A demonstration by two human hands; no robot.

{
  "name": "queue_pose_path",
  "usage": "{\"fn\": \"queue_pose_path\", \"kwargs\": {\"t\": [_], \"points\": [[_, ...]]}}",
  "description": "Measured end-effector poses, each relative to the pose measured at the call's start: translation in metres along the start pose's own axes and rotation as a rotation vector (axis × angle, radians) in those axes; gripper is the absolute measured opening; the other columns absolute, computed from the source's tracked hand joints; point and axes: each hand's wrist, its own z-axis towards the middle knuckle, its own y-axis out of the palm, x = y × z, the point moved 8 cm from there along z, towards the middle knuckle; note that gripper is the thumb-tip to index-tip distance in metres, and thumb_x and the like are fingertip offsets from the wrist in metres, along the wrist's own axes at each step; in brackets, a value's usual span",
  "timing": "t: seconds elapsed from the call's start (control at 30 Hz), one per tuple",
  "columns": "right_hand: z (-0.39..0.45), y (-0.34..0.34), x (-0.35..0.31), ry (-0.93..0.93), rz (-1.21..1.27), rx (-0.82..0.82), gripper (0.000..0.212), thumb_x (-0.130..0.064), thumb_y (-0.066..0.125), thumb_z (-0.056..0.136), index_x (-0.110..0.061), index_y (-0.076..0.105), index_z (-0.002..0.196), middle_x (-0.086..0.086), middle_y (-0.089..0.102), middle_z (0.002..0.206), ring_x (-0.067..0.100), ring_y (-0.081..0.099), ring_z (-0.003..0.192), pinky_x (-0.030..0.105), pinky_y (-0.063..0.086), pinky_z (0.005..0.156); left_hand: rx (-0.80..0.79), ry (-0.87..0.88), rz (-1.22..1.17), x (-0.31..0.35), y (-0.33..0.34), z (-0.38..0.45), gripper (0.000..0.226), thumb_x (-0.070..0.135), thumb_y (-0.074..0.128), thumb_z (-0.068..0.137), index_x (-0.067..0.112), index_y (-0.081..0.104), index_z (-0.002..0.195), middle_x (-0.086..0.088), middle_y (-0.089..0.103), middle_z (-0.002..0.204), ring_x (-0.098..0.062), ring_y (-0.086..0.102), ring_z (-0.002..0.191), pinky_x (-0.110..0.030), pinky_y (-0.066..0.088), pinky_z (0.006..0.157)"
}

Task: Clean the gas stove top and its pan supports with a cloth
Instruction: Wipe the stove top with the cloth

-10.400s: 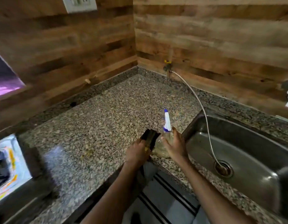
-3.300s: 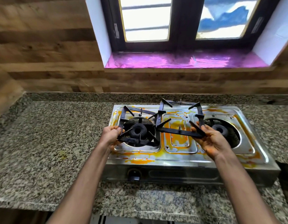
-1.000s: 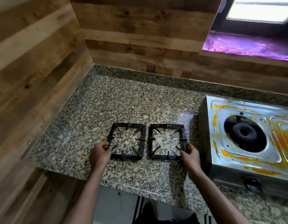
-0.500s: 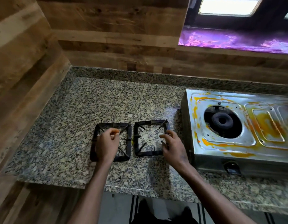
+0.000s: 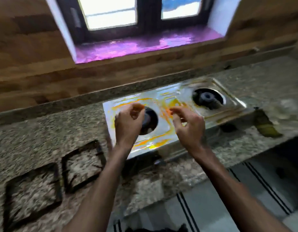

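Observation:
The steel gas stove (image 5: 176,97) sits on the granite counter, streaked with orange-yellow stains, both burners bare. Its two black pan supports lie on the counter to the left, one (image 5: 33,191) nearer the edge and one (image 5: 83,164) closer to the stove. My left hand (image 5: 128,122) hovers over the left burner (image 5: 149,120) with loosely curled fingers and nothing in it. Over the stove's middle, my right hand (image 5: 188,123) hangs empty with relaxed fingers. A dark olive cloth (image 5: 264,125) lies on the counter right of the stove. The frame is motion-blurred.
The granite counter (image 5: 44,131) runs along a wood-plank wall. A window with a purple-lit sill (image 5: 145,46) is behind the stove. The counter's front edge drops to a tiled floor with a striped mat (image 5: 186,213).
Both hands have let go of the pan supports, which stay on the counter, and have moved right to hover over the stove. The view has swung right, bringing the cloth in.

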Motion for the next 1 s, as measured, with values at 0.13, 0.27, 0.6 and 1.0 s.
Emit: {"fn": "queue_pose_path", "kwargs": {"t": [0.13, 0.27, 0.6, 1.0], "points": [[0.018, -0.112, 0.072, 0.105, -0.045, 0.138, 0.021, -0.015, 0.057, 0.092, -0.018, 0.074, 0.105, -0.005, 0.075, 0.096, 0.008, 0.068, 0.080, 0.021, 0.054, 0.074, -0.135, 0.110, -0.088, 0.086, 0.119, -0.008, 0.006, 0.019, 0.069, 0.084, 0.025, 0.071, 0.085, 0.011, 0.070, 0.076, -0.003, 0.065, 0.066, -0.015, 0.048, 0.062], [0.021, -0.205, 0.149, 0.208, -0.147, 0.237, 0.024, -0.019, 0.055, 0.091, -0.019, 0.074, 0.105, -0.002, 0.076, 0.095, 0.013, 0.070, 0.084, 0.030, 0.056, 0.078, -0.259, 0.210, -0.162, 0.150, 0.229, -0.031, 0.009, 0.018, 0.068, 0.082, 0.024, 0.072, 0.087, 0.009, 0.071, 0.076, -0.002, 0.063, 0.064, -0.022, 0.053, 0.061], [0.019, -0.332, 0.345, 0.530, -0.274, 0.281, 0.021, -0.020, 0.057, 0.089, -0.020, 0.074, 0.102, 0.000, 0.076, 0.091, 0.019, 0.070, 0.082, 0.039, 0.058, 0.077, -0.617, 0.334, -0.103, 0.216, 0.463, -0.097, 0.016, 0.015, 0.068, 0.078, 0.021, 0.072, 0.092, 0.007, 0.072, 0.082, -0.008, 0.063, 0.071, -0.026, 0.051, 0.068], [0.052, -0.322, 0.517, 0.750, -0.430, -0.263, 0.027, -0.021, 0.059, 0.097, -0.021, 0.069, 0.122, 0.001, 0.072, 0.117, 0.023, 0.066, 0.104, 0.031, 0.053, 0.085, -0.907, 0.203, 0.369, 0.152, 0.647, -0.118, 0.025, 0.023, 0.058, 0.085, 0.015, 0.067, 0.107, -0.013, 0.066, 0.102, -0.035, 0.061, 0.095, -0.040, 0.049, 0.076]]}}
